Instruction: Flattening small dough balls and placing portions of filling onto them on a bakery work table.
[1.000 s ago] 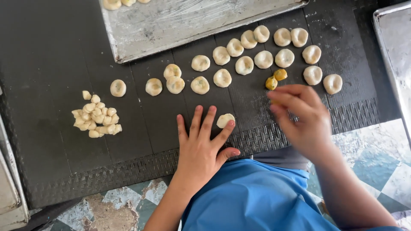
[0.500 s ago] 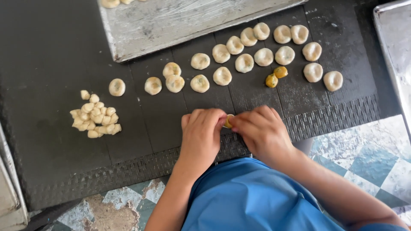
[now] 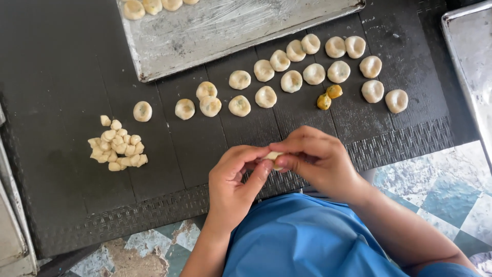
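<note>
A small pale dough piece (image 3: 273, 156) is pinched between the fingers of both hands, just above the near edge of a black rubber mat (image 3: 61, 66). My left hand (image 3: 233, 184) cups it from below and my right hand (image 3: 318, 159) closes over it from the right. Most of the piece is hidden by fingers. Beyond the hands, several round dough balls with dimpled tops (image 3: 291, 81) lie in loose rows on the mat. Two yellow filling balls (image 3: 329, 96) sit among them.
A heap of small raw dough lumps (image 3: 117, 146) lies at the left of the mat. A metal tray (image 3: 230, 31) with a few shaped pieces (image 3: 134, 8) stands at the back. Another metal tray (image 3: 474, 66) is at the right. Patterned floor tiles (image 3: 441, 179) show below.
My left hand lay flat on the mat beside a dough piece a second ago. Both hands have since come together, and the piece is now lifted between the fingers.
</note>
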